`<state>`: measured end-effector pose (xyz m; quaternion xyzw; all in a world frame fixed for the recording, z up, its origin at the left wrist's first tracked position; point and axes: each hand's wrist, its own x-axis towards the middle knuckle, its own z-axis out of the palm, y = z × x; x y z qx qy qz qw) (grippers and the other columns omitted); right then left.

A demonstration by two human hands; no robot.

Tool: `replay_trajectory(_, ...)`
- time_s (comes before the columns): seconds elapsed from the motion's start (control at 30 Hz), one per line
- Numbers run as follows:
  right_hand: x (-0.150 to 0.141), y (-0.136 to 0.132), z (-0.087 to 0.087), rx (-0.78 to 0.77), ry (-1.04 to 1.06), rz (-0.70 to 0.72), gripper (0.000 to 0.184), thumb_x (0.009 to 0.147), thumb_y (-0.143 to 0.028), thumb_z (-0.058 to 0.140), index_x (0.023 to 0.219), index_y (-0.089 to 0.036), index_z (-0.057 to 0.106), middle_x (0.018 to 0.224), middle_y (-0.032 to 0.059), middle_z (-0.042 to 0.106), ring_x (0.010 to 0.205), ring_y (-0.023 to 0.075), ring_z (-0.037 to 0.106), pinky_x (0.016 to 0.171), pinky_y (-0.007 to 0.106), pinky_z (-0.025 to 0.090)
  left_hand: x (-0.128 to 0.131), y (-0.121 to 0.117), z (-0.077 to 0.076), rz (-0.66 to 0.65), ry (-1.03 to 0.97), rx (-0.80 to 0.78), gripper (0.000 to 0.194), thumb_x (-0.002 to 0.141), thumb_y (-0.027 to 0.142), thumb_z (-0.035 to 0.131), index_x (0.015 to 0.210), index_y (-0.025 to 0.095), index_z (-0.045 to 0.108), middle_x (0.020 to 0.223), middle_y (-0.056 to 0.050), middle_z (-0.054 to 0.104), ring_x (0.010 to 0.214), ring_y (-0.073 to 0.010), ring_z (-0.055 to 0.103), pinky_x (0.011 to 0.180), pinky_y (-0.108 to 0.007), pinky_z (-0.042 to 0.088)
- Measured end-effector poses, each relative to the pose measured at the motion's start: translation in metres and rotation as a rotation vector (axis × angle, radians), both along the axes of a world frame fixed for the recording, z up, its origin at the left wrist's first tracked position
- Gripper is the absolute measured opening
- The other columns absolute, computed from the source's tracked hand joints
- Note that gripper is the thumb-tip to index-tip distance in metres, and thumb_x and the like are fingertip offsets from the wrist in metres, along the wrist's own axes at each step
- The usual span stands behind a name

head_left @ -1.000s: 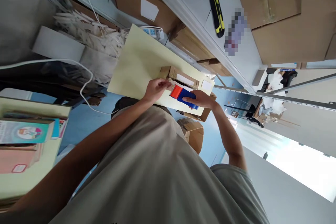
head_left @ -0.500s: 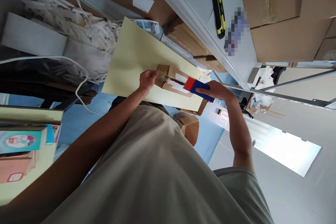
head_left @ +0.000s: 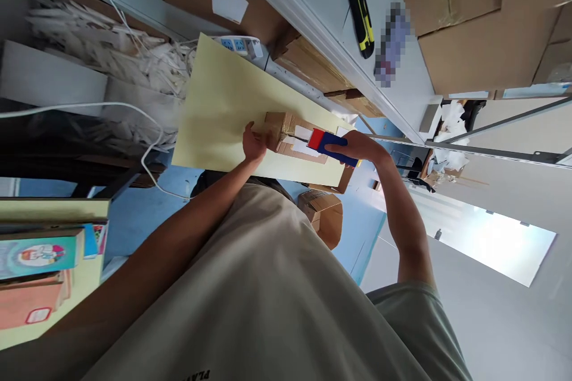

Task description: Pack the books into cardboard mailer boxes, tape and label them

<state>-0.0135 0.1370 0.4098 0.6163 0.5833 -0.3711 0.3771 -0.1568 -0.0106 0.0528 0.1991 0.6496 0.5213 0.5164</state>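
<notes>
A small cardboard box (head_left: 286, 131) with white labels lies on a pale yellow tabletop (head_left: 218, 107). My left hand (head_left: 254, 144) is closed round the box's left end, thumb up against it. My right hand (head_left: 360, 147) grips a red and blue tape dispenser (head_left: 326, 143), which rests on the right part of the box's top. A strip of clear tape seems to run along the box between the two hands.
A yellow and black utility knife (head_left: 357, 6) lies on a grey shelf above. Large cartons (head_left: 482, 18) fill the shelves. A power strip (head_left: 236, 44), white cable and heap of paper strips (head_left: 120, 59) lie beyond the table. Books (head_left: 36, 253) sit left; an open carton (head_left: 328, 220) is on the floor.
My right hand drew the tape dispenser rightwards along the box. My left hand slid from the box's top to its left end.
</notes>
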Motion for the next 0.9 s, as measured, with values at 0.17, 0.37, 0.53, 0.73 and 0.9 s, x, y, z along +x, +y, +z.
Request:
replay_trajectory(0.17, 0.012, -0.002, -0.005, -0.017, 0.020, 0.036, 0.064, 0.096, -0.079, 0.087, 0.080, -0.018, 0.080, 0.080, 0.0135, 0.086, 0.065, 0.0232, 0.083, 0.061, 0.032, 0.068, -0.007, 0.000, 0.026, -0.161, 0.248, 0.151, 0.048, 0.098, 0.047, 0.086, 0.140, 0.025, 0.076, 0.122, -0.010, 0.072, 0.107, -0.0268, 0.071, 0.100, -0.043, 0.063)
replay_trajectory(0.37, 0.032, 0.005, -0.026, -0.013, 0.111, 0.104, 0.065, 0.090, -0.082, 0.091, 0.089, -0.018, 0.084, 0.073, 0.0131, 0.083, 0.067, 0.0279, 0.082, 0.064, 0.037, 0.067, -0.012, 0.024, 0.059, -0.440, 0.441, 0.287, 0.027, 0.094, 0.029, 0.090, 0.116, 0.022, 0.077, 0.138, -0.018, 0.068, 0.132, -0.0386, 0.064, 0.125, -0.056, 0.052)
replay_trajectory(0.53, 0.055, 0.018, -0.047, -0.012, 0.208, 0.206, 0.072, 0.092, -0.088, 0.085, 0.096, -0.016, 0.086, 0.068, 0.0103, 0.080, 0.072, 0.0289, 0.082, 0.071, 0.038, 0.065, -0.026, 0.029, 0.057, -0.472, 0.441, 0.224, 0.036, 0.085, 0.018, 0.092, 0.118, 0.023, 0.080, 0.123, -0.011, 0.069, 0.116, -0.0312, 0.066, 0.120, -0.053, 0.058)
replay_trajectory(0.73, 0.081, 0.021, -0.082, 0.033, 0.301, 0.277, 0.069, 0.090, -0.085, 0.090, 0.095, -0.016, 0.085, 0.072, 0.0124, 0.079, 0.082, 0.0326, 0.082, 0.076, 0.040, 0.062, -0.036, 0.023, 0.068, -0.484, 0.464, 0.098, 0.042, 0.083, 0.009, 0.081, 0.123, 0.021, 0.084, 0.113, -0.006, 0.065, 0.091, -0.0192, 0.067, 0.105, -0.041, 0.065)
replay_trajectory(0.9, 0.092, 0.018, -0.104, 0.060, 0.300, 0.288, 0.063, 0.089, -0.077, 0.094, 0.091, -0.016, 0.082, 0.077, 0.0150, 0.079, 0.088, 0.0351, 0.082, 0.079, 0.041, 0.061, -0.023, 0.015, 0.079, -0.412, 0.499, 0.067, 0.042, 0.090, 0.013, 0.078, 0.130, 0.022, 0.083, 0.125, -0.010, 0.069, 0.102, -0.0195, 0.073, 0.101, -0.036, 0.067)
